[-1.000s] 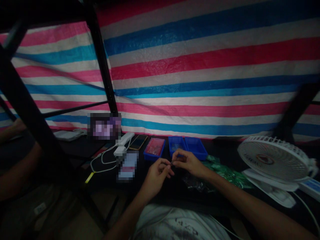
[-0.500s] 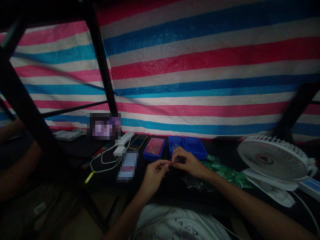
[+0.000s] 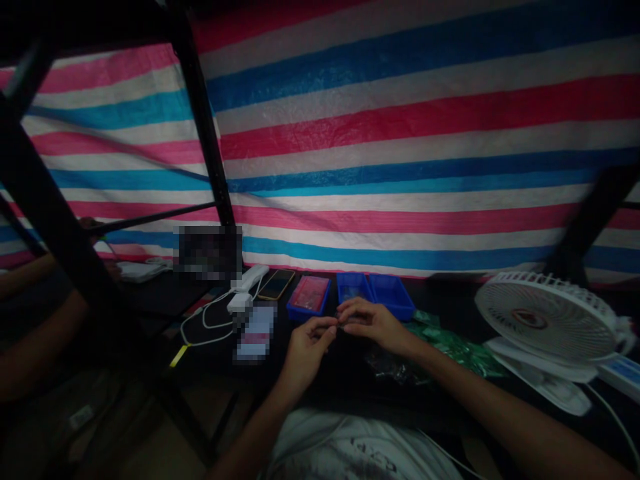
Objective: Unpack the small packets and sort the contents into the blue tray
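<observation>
My left hand (image 3: 306,351) and my right hand (image 3: 373,325) meet above the dark table, their fingertips pinching a tiny dark item (image 3: 341,326). It is mostly hidden by my fingers, and its kind cannot be made out. Just beyond my hands stand a blue divided tray (image 3: 373,293) and a red-filled blue tray (image 3: 310,297). Below my right wrist lie green packets (image 3: 450,347) and a dark transparent bag (image 3: 393,367).
A white desk fan (image 3: 547,320) stands at the right, beside a power strip (image 3: 620,373). A phone (image 3: 276,284) and a white charger with cables (image 3: 240,301) lie at the left. A black metal frame (image 3: 60,230) and a co-worker's arm (image 3: 40,333) are further left, before a striped tarp (image 3: 400,147).
My hands have drawn slightly closer together around the tiny item. A co-worker's hand has appeared behind the black frame at the left.
</observation>
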The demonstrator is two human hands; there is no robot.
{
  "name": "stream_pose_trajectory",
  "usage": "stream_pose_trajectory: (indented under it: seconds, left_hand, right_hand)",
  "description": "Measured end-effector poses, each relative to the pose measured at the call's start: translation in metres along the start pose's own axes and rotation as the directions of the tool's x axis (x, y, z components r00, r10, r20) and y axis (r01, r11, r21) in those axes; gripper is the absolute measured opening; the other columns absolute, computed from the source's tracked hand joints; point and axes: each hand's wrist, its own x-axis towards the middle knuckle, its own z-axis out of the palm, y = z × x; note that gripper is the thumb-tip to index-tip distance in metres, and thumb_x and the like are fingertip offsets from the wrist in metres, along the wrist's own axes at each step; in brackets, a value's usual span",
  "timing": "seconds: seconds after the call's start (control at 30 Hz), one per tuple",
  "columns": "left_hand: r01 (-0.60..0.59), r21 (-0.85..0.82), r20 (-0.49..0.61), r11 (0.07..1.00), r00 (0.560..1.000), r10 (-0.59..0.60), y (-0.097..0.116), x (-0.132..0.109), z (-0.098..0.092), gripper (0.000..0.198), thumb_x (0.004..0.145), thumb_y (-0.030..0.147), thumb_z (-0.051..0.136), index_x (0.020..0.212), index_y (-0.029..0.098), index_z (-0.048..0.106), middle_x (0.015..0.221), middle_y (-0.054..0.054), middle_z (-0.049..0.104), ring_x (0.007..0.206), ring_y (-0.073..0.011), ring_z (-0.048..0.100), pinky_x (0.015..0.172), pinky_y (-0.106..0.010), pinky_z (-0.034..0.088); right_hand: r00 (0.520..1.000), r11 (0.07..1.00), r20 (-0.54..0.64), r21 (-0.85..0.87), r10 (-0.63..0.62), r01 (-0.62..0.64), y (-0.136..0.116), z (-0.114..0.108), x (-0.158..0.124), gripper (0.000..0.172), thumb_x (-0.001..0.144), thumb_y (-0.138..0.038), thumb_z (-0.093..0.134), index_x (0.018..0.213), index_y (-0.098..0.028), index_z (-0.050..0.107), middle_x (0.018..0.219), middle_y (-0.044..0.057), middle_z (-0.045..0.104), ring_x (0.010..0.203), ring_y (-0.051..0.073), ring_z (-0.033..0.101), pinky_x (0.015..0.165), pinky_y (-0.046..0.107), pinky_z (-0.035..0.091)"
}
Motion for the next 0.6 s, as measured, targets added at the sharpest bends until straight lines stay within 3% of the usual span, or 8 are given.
stream_pose_trajectory:
  seconds: [0.13,0.3,0.43,0.6]
  left_hand:
    - [-0.009,-0.009,0.002,1.0,1.0,0.009,0.0008,0.0001,0.0005,0.031,0.083,0.038,0.073,0.105,0.015,0.076,0.094,-0.01,0.076,0.08,-0.0196,0.067,0.059,-0.023,0.046]
    - [-0.039,-0.002,0.015,0.999,0.999,0.039,0.0039,-0.0003,0.0001,0.03,0.086,0.036,0.07,0.107,0.016,0.076,0.096,-0.009,0.075,0.081,-0.0198,0.068,0.058,-0.023,0.047]
    - [-0.08,0.003,0.017,0.997,0.997,0.08,0.0047,-0.0009,-0.0004,0.028,0.088,0.033,0.066,0.11,0.019,0.076,0.108,-0.01,0.072,0.082,-0.019,0.069,0.057,-0.022,0.047]
    - [-0.089,-0.001,0.013,0.996,0.996,0.089,0.0059,-0.0012,-0.0001,0.028,0.089,0.032,0.065,0.11,0.019,0.077,0.11,-0.011,0.072,0.081,-0.0184,0.068,0.056,-0.022,0.046]
  right_hand:
    - [1.0,0.999,-0.028,-0.038,0.001,-0.003,0.003,-0.001,0.0012,0.029,0.081,-0.041,0.081,0.102,-0.021,0.076,0.123,0.01,0.063,0.114,0.025,0.062,0.099,0.041,0.049]
    - [0.994,0.993,-0.04,0.061,0.102,-0.1,0.0035,0.0012,0.0023,0.044,0.079,-0.039,0.082,0.115,-0.019,0.068,0.101,0.006,0.072,0.088,0.02,0.069,0.083,0.036,0.054]
    - [0.994,0.997,-0.091,0.054,0.067,-0.062,0.0026,0.0004,0.0031,0.043,0.081,-0.037,0.08,0.117,-0.019,0.066,0.104,0.006,0.071,0.088,0.019,0.068,0.081,0.034,0.054]
    - [0.993,0.998,-0.104,0.049,0.055,-0.05,0.0042,-0.0017,0.0027,0.048,0.084,-0.038,0.077,0.127,-0.022,0.062,0.093,0.003,0.068,0.083,0.018,0.065,0.077,0.032,0.053]
